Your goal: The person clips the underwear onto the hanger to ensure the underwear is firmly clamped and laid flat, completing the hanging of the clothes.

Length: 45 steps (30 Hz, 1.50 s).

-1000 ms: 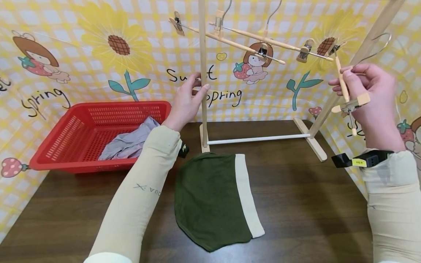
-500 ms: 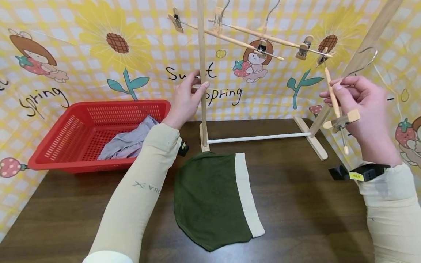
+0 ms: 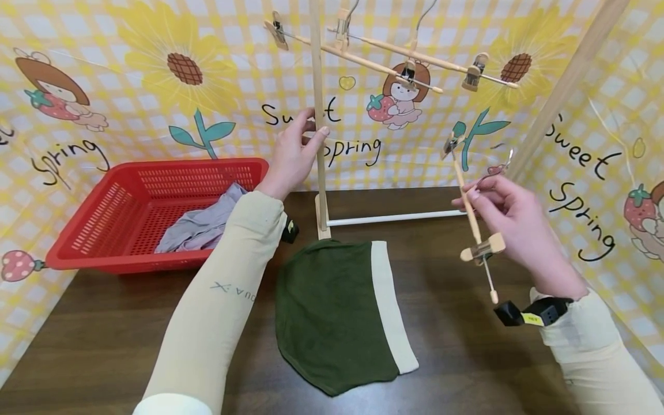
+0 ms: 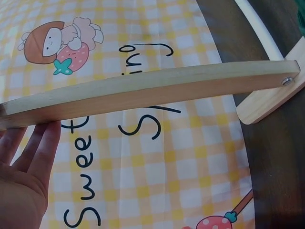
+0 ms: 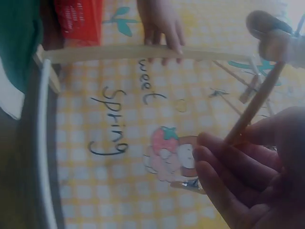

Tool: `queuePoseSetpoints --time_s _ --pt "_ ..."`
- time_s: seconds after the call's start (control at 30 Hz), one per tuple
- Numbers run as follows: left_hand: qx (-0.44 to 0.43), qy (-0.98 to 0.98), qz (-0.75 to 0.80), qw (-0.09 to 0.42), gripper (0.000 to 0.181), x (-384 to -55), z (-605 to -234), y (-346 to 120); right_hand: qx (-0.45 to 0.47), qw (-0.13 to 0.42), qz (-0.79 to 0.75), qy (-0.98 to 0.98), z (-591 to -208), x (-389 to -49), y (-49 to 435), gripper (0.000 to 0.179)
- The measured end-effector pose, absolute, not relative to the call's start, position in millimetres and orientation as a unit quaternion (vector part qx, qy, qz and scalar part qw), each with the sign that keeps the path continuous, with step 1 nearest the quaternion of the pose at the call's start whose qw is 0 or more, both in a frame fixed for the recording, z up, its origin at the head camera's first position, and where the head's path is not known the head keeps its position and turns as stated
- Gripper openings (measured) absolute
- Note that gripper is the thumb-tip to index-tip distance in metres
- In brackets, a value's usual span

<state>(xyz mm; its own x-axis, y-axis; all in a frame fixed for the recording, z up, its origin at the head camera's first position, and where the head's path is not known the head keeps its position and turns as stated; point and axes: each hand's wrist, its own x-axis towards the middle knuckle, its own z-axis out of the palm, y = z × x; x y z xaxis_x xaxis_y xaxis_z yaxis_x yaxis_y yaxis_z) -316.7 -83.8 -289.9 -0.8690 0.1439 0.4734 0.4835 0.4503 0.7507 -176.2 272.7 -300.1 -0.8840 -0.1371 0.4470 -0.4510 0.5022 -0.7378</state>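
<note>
My right hand [image 3: 510, 222] pinches the wooden bar of a clip hanger [image 3: 468, 202] between thumb and fingers. The hanger tilts, its metal hook rising beside the hand and one clip at each end. My left hand [image 3: 295, 153] holds the left upright post [image 3: 320, 173] of a wooden clothes rack, thumb and fingers on either side; the left wrist view shows its fingers against the post [image 4: 143, 90]. Below lies a dark green garment [image 3: 332, 317] with a cream waistband [image 3: 391, 305], flat on the table. The right wrist view is blurred.
At the left, a red perforated basket [image 3: 83, 242] contains crumpled grey and pinkish cloth [image 3: 202, 222]. Two more clip hangers [image 3: 373, 60] hang at the rack's upper part. A white crossbar [image 3: 394, 218] joins the rack's feet low down. Patterned cloth walls surround the brown table [image 3: 446, 369].
My right hand has brought the clip hanger down and to the left, from beside the right post to above the table. The left hand and green garment have stayed in place.
</note>
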Motion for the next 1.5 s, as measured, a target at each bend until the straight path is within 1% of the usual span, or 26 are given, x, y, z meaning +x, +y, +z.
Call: queuePoseSetpoints --time_s 0.2,0.4,0.53,0.77,1.03,1.13,1.27,1.33,1.37,1.5 --pt "-0.187 -0.837 -0.486 0.166 0.048 -321.5 -288.8 -84.4 0.190 0.110 0.471 -0.854 -323.7 -172.9 264.1 0.017" --pt "-0.184 -0.846 -0.474 0.160 0.049 -328.3 -286.8 -85.4 0.201 0.069 0.483 -0.849 -341.5 -168.5 257.2 0.018" --pt "-0.185 -0.847 -0.469 0.166 0.047 -332.6 -286.2 -85.6 0.190 0.057 0.486 -0.851 -350.0 -166.0 254.6 0.020" --pt "-0.188 -0.843 -0.473 0.172 0.044 -335.6 -286.8 -86.3 0.202 0.045 0.513 -0.833 -361.1 -166.8 250.9 0.015" --pt "-0.173 -0.851 -0.467 0.171 0.049 -334.0 -285.3 -84.5 0.218 0.042 0.523 -0.823 -364.3 -169.6 248.4 0.013" --pt "-0.163 -0.852 -0.468 0.168 0.058 -330.9 -284.3 -84.1 0.216 0.037 0.525 -0.822 -365.0 -169.5 247.5 0.013" --pt "-0.147 -0.861 -0.457 0.166 0.082 -323.5 -282.3 -86.6 0.210 0.032 0.525 -0.824 -366.2 -169.4 247.2 0.012" --pt "-0.139 -0.866 -0.446 0.177 0.088 -318.2 -281.3 -87.5 0.207 0.032 0.518 -0.830 -366.9 -169.0 247.9 0.012" --pt "-0.137 -0.867 -0.439 0.190 0.087 -315.4 -281.5 -87.9 0.206 0.032 0.512 -0.834 -367.6 -168.6 248.4 0.012" --pt "-0.153 -0.864 -0.403 0.261 0.078 -301.1 -286.6 -87.5 0.200 0.030 0.496 -0.844 -371.8 -166.7 249.8 0.013"
